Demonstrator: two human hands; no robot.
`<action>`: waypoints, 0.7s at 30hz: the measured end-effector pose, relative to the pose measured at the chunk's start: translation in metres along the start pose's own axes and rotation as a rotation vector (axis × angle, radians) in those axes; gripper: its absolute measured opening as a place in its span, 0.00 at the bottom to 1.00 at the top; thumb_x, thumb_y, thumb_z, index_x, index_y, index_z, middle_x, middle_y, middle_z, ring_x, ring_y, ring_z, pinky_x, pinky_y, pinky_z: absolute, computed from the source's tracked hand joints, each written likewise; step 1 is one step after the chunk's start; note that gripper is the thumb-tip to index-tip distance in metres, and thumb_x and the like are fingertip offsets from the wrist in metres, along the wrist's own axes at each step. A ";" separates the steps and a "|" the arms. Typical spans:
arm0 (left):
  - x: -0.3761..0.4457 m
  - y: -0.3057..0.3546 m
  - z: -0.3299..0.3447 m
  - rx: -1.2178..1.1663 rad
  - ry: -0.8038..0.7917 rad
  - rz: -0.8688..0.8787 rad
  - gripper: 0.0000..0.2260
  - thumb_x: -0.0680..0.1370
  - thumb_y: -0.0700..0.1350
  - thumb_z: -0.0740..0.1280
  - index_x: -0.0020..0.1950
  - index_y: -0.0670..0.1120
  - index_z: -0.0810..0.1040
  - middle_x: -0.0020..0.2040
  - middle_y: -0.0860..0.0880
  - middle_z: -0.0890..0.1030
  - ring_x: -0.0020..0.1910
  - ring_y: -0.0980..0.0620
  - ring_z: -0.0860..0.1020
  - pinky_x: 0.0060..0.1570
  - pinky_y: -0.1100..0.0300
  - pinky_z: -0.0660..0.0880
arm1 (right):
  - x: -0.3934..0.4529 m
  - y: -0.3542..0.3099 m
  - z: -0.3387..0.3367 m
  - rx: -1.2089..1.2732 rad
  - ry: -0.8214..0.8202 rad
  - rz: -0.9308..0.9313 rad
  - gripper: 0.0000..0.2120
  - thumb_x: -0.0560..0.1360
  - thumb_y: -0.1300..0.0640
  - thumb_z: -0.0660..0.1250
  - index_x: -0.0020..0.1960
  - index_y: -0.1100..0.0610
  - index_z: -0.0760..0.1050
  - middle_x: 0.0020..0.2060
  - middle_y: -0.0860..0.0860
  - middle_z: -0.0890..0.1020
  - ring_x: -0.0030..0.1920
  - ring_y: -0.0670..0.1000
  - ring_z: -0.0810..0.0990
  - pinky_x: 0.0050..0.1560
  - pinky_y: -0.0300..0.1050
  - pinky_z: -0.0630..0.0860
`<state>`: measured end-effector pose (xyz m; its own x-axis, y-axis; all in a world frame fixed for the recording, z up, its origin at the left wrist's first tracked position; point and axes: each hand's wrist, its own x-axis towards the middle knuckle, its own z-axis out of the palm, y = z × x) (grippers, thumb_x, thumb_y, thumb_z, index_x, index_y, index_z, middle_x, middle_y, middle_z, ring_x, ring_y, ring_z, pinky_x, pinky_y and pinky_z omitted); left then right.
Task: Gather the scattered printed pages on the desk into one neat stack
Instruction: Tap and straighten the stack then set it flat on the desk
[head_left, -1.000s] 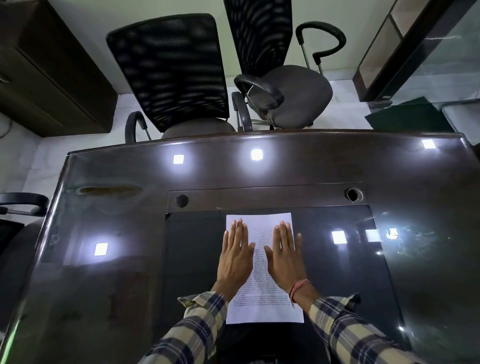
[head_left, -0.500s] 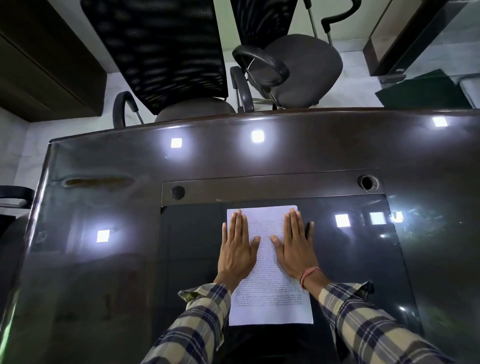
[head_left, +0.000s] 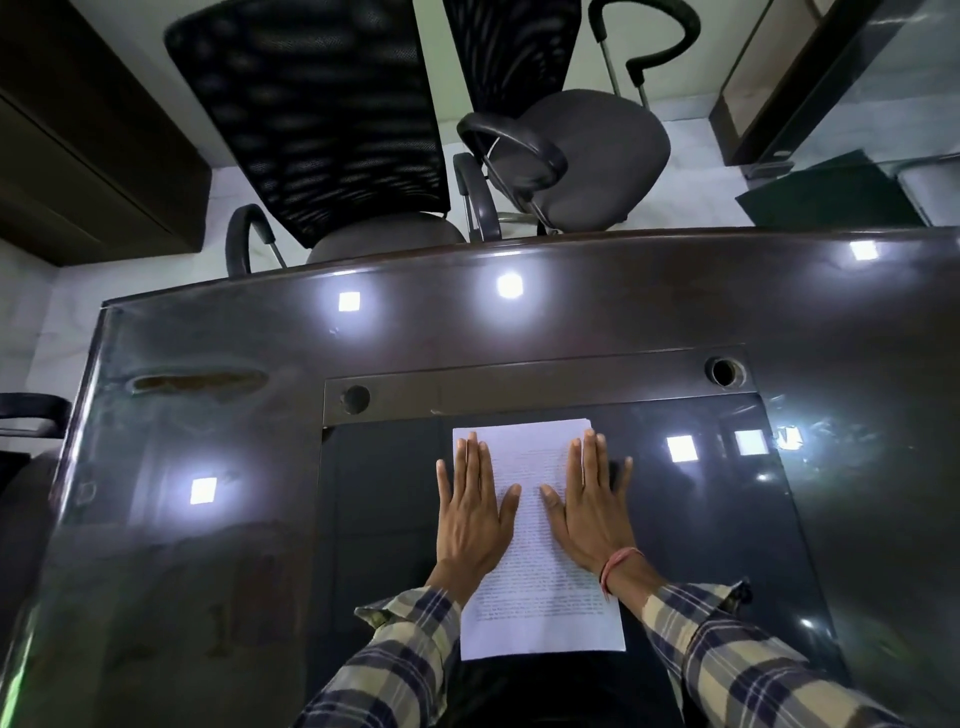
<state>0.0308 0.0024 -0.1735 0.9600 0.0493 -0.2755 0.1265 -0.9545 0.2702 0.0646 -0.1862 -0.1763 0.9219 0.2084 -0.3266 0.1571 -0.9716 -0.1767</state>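
My sleeves come in from below, and both my hands lie flat on the stack of printed pages (head_left: 535, 571) — left hand (head_left: 470, 512) along its left edge, right hand (head_left: 592, 506) along its right, fingers straight and spread, gripping nothing, only pressing down. The outer fingers of each hand spill past the paper onto the dark inset panel of the tabletop (head_left: 701, 545). The stack lies between and under my hands, its near end reaching toward my sleeves, its far end just past my fingertips.

I judge this the squaring step. To do it well I should keep the pressure even, draw my palms outward to the long edges and nudge them true; the far right corner shows a thin sliver of a lower sheet peeking out, so that corner wants tapping in.

How many sheets are here I cannot tell, and the print is too small to read. Beyond my fingertips are two round cable holes, then glare spots on the glossy tabletop that could hide a stray page. Past the far edge stand two office chairs (head_left: 332, 130), their backs cut off by the frame.
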 end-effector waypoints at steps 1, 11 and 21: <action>-0.005 0.003 -0.002 -0.007 0.013 -0.004 0.35 0.85 0.64 0.45 0.85 0.44 0.42 0.85 0.47 0.38 0.84 0.48 0.38 0.82 0.42 0.39 | -0.005 -0.002 -0.001 -0.001 0.011 -0.007 0.40 0.83 0.35 0.45 0.82 0.63 0.43 0.82 0.59 0.43 0.82 0.60 0.43 0.77 0.73 0.47; -0.018 0.002 0.017 -0.050 0.003 -0.004 0.36 0.86 0.63 0.48 0.85 0.44 0.41 0.85 0.48 0.37 0.84 0.48 0.38 0.82 0.43 0.41 | -0.017 -0.001 0.020 0.016 0.002 -0.040 0.41 0.82 0.33 0.46 0.82 0.62 0.43 0.82 0.58 0.42 0.82 0.58 0.42 0.78 0.71 0.48; -0.016 0.003 0.014 -0.037 0.000 -0.008 0.36 0.85 0.64 0.46 0.85 0.43 0.42 0.85 0.47 0.38 0.84 0.47 0.39 0.82 0.40 0.44 | -0.018 0.000 0.014 0.034 -0.015 -0.044 0.41 0.82 0.33 0.44 0.82 0.61 0.41 0.82 0.57 0.40 0.82 0.57 0.41 0.77 0.72 0.50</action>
<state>0.0120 -0.0053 -0.1812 0.9589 0.0568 -0.2782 0.1433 -0.9426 0.3017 0.0430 -0.1884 -0.1836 0.9090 0.2524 -0.3316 0.1845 -0.9573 -0.2227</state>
